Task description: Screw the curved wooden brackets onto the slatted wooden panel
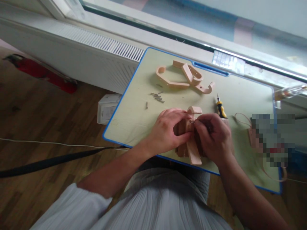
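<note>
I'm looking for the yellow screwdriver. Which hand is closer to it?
Right. The right hand sits just on the near side of the screwdriver, close to its handle. The left hand is farther away, across the wooden piece that both hands hold.

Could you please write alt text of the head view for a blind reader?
The left hand and right hand hold a curved wooden piece on a blue-edged table. More wooden parts, loose screws and a screwdriver lie beyond.

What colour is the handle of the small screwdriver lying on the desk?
Yellow and black; the screwdriver shows best in the head view.
</note>
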